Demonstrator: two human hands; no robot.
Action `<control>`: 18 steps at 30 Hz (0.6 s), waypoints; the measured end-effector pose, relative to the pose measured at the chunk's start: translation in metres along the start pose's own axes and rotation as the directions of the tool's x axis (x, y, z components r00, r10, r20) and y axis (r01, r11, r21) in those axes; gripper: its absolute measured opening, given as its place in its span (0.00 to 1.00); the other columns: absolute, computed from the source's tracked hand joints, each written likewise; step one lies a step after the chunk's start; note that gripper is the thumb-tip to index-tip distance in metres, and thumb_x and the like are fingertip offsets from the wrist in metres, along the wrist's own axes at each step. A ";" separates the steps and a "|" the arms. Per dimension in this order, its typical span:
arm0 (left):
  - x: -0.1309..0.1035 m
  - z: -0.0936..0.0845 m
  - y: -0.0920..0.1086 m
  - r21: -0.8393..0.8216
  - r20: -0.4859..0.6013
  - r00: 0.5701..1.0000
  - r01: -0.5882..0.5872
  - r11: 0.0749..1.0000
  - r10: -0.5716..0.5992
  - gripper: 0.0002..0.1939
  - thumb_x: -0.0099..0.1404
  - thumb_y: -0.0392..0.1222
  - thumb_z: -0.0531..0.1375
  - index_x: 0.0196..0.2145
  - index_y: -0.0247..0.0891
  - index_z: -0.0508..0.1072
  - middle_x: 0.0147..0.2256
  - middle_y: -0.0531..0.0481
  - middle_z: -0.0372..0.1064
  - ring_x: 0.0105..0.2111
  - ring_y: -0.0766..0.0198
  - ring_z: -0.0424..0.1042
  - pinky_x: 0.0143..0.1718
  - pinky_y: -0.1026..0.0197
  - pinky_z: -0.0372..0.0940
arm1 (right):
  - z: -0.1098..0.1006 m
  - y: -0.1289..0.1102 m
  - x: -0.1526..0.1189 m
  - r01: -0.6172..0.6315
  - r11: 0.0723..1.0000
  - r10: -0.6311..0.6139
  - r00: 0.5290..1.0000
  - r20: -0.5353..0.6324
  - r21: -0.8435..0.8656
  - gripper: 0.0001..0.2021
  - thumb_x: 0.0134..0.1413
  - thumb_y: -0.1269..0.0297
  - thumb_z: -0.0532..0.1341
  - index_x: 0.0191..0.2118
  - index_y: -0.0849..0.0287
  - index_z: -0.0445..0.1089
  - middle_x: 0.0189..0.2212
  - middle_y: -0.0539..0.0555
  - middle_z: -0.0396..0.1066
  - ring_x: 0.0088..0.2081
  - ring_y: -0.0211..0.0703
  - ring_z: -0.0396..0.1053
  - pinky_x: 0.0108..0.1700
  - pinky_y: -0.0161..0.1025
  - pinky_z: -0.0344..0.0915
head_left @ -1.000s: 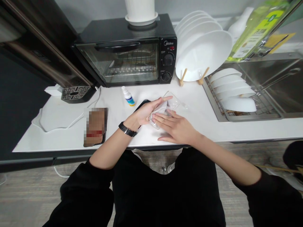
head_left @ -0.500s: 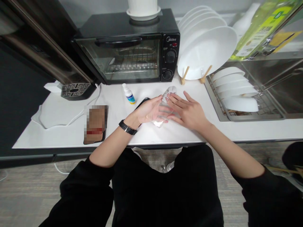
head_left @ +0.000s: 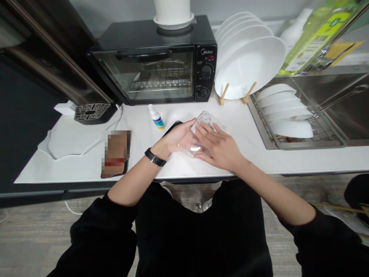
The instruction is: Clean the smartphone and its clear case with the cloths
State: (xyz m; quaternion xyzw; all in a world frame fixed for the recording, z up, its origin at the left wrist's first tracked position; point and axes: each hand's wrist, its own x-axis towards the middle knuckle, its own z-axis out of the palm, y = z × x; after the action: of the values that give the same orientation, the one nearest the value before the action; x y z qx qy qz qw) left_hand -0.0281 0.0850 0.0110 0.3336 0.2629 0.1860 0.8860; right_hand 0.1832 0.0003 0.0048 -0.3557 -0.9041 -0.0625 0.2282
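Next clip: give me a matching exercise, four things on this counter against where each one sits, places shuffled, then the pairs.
Things
1. clear phone case
2. small dropper bottle
3. toaster oven
4. white plates

Places
A. upright in the wooden rack beside the sink
B. between the left hand and right hand
C. at the back of the counter, a white pot on top
D. standing in front of the oven door

Pairs: 1-B, 2-D, 3-C, 4-A

kitchen | toaster oven (head_left: 155, 61) | racked plates (head_left: 248, 65) | sink (head_left: 331, 104)
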 end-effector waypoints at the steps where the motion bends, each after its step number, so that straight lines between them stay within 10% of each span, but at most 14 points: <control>1: -0.002 0.002 0.002 0.013 -0.012 1.000 -0.016 1.000 0.017 0.32 0.85 0.57 0.45 0.76 0.39 0.65 0.45 0.39 0.84 0.37 0.56 0.84 0.40 0.57 0.76 | 0.002 -0.010 -0.002 0.063 0.998 -0.063 0.998 0.016 0.013 0.42 0.79 0.38 0.52 0.75 0.75 0.64 0.74 0.73 0.66 0.77 0.64 0.64 0.78 0.66 0.61; 6: -0.010 0.010 0.005 0.062 0.002 0.998 -0.066 0.996 0.066 0.33 0.84 0.60 0.49 0.80 0.52 0.59 0.51 0.41 0.84 0.34 0.58 0.83 0.36 0.59 0.74 | -0.008 -0.021 -0.018 0.158 0.987 -0.160 0.986 0.047 0.038 0.35 0.80 0.42 0.54 0.73 0.68 0.69 0.72 0.66 0.70 0.74 0.57 0.69 0.79 0.62 0.62; 11: -0.002 0.006 -0.003 0.017 -0.007 1.000 0.023 1.000 -0.023 0.33 0.83 0.62 0.49 0.71 0.38 0.69 0.45 0.39 0.84 0.37 0.55 0.83 0.43 0.52 0.78 | -0.016 0.014 -0.010 -0.036 0.999 0.035 0.999 -0.025 -0.041 0.38 0.80 0.41 0.53 0.74 0.71 0.67 0.71 0.71 0.71 0.73 0.66 0.69 0.77 0.71 0.61; 18: -0.004 0.002 0.002 0.029 -0.006 0.999 -0.034 0.999 0.034 0.33 0.84 0.59 0.49 0.80 0.48 0.58 0.48 0.40 0.84 0.32 0.59 0.83 0.30 0.62 0.70 | 0.005 -0.027 -0.011 0.101 0.993 -0.103 0.994 0.036 0.064 0.42 0.76 0.36 0.57 0.74 0.73 0.67 0.72 0.72 0.69 0.76 0.65 0.66 0.78 0.65 0.63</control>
State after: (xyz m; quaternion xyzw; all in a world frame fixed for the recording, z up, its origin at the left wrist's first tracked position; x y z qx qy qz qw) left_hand -0.0300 0.0831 0.0148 0.3501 0.2626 0.1983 0.8770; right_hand 0.1707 -0.0252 -0.0036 -0.3030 -0.9270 -0.0392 0.2178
